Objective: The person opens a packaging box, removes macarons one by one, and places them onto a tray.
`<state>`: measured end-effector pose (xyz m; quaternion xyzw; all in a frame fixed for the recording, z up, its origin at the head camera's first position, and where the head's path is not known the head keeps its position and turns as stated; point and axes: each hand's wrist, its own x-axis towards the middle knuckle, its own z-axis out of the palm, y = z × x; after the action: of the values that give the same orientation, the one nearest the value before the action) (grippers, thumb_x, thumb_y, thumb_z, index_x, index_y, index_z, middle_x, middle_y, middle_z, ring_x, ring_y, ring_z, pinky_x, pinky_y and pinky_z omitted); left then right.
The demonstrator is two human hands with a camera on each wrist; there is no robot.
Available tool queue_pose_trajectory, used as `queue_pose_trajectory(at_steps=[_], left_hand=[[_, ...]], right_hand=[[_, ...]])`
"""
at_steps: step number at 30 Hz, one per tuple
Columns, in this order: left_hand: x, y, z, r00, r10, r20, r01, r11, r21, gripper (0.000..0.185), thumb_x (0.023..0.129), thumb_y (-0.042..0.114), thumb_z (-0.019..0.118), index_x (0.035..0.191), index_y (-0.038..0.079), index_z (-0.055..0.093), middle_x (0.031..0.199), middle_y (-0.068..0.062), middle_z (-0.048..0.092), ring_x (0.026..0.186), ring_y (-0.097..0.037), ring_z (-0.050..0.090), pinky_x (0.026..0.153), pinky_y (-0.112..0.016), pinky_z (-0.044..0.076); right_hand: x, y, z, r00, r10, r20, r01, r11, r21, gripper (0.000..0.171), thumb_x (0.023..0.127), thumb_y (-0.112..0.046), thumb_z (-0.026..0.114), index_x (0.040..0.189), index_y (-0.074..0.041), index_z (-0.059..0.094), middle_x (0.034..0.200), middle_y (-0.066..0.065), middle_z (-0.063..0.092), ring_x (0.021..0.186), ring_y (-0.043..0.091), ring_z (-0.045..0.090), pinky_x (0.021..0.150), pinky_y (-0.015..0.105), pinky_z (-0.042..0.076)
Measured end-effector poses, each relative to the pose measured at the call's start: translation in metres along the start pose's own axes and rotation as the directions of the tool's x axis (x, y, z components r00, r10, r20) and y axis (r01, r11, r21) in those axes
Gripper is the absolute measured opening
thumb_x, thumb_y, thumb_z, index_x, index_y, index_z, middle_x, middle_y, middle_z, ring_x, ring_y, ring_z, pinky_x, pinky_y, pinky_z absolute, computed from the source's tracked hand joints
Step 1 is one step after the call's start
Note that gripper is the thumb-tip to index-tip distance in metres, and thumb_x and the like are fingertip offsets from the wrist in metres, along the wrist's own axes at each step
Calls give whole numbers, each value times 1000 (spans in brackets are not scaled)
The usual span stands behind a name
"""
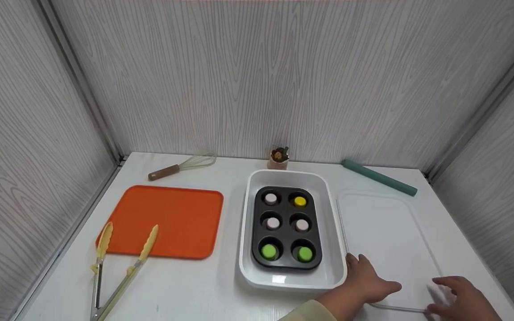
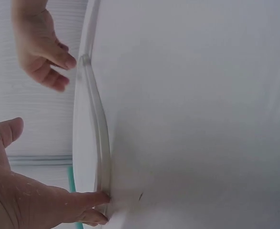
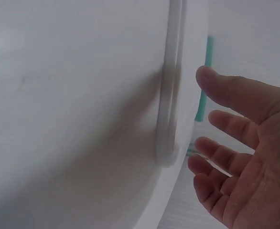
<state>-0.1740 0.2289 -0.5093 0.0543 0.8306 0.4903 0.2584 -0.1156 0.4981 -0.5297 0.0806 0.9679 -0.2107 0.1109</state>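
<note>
A white lid [image 1: 388, 249] lies flat on the table to the right of a white rectangular bin [image 1: 337, 249]. My left hand [image 1: 366, 281] is at the lid's near left side, thumb spread wide. In the left wrist view its fingertips [image 2: 102, 198] touch the lid's rim [image 2: 102, 129]. Over the lid's near right corner, my right hand [image 1: 464, 298] holds nothing, its fingers loosely bent. The right wrist view shows that hand [image 3: 250, 148] apart from the rim [image 3: 166, 109]. Inside the bin sits a dark muffin tin [image 1: 286, 236] with pale, yellow and green pieces in its cups.
To the left lies an orange mat [image 1: 172, 218], with yellow-tipped tongs [image 1: 118, 294] overlapping its near edge. A whisk [image 1: 165, 172] lies behind it. At the back stand a small decorated jar [image 1: 278, 158] and, further right, a green rod [image 1: 379, 178].
</note>
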Motion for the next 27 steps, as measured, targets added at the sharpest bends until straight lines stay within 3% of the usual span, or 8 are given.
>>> queue_pose_trajectory(at_steps=[4,10,17,23,26,27], left_hand=[[-6,6,-7,1000,7,6,-7,1000,-26,102,80,45,86,160,0,40,170,-20,25,160,-33,21,122,-42,33],[-18,13,-20,996,81,33,-76,989,-125,93,83,39,85,157,1,44,167,-20,32,156,-34,30,120,-45,36],[-27,15,-52,986,144,-88,-163,945,-282,74,87,34,82,150,7,53,158,-15,47,148,-35,43,116,-50,41],[-37,3,-101,947,238,-217,-306,873,-378,60,92,28,79,145,10,56,154,-15,51,141,-33,51,112,-52,45],[-43,-11,-132,910,290,-296,-387,849,-359,57,95,25,77,144,7,56,162,-19,42,144,-37,48,116,-53,41],[-45,-16,-143,898,303,-318,-405,852,-332,56,96,25,77,145,7,56,164,-19,39,145,-37,48,116,-53,42]], right_hand=[[4,-17,7,999,-48,13,48,999,6,75,74,-32,98,131,5,67,135,38,55,119,57,58,90,61,55],[13,-18,12,994,-93,65,98,992,-83,57,73,-21,98,118,3,74,124,40,59,111,59,61,88,66,54],[24,-23,12,994,-72,78,80,991,-110,52,71,-16,98,115,3,76,124,41,58,112,62,59,90,69,52],[29,-27,13,991,-117,70,125,986,-114,51,70,-10,97,114,5,75,121,42,59,109,62,60,88,68,53],[33,-30,14,991,-113,72,120,987,-109,57,68,-10,97,117,7,72,121,43,58,108,62,60,87,68,54],[34,-32,15,992,-110,69,117,987,-108,59,68,-9,97,118,8,72,121,43,58,108,62,61,87,67,54]])
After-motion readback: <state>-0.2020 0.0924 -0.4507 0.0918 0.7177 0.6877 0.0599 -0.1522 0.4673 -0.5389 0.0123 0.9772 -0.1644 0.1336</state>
